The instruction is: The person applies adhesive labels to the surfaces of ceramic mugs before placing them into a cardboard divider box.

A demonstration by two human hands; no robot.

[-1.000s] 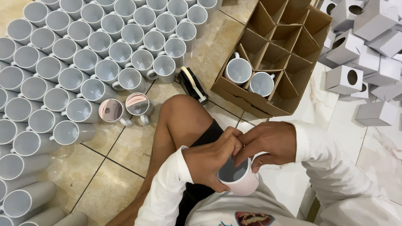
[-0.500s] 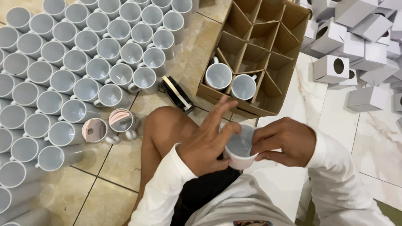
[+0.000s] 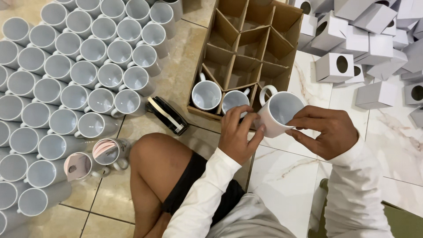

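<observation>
Both hands hold one white mug [image 3: 280, 111] just in front of a cardboard box [image 3: 229, 31] with divider cells. My left hand [image 3: 238, 133] grips the mug's near side. My right hand [image 3: 325, 131] pinches its rim from the right, and the handle points away toward the box. Two white mugs [image 3: 206, 95] stand in the box's nearest cells; the other cells look empty. My bent bare knee [image 3: 154, 154] lies below the left hand.
Several rows of white mugs [image 3: 83, 72] cover the tiled floor on the left. Two mugs with pink inserts [image 3: 79, 166] lie near the knee. A black tape roll [image 3: 167, 115] lies beside the box. Small white cartons with round holes [image 3: 337, 67] are piled at upper right.
The mug has moved up and away from my lap toward the box. My left hand's fingers came out of the mug's mouth and now hold its side.
</observation>
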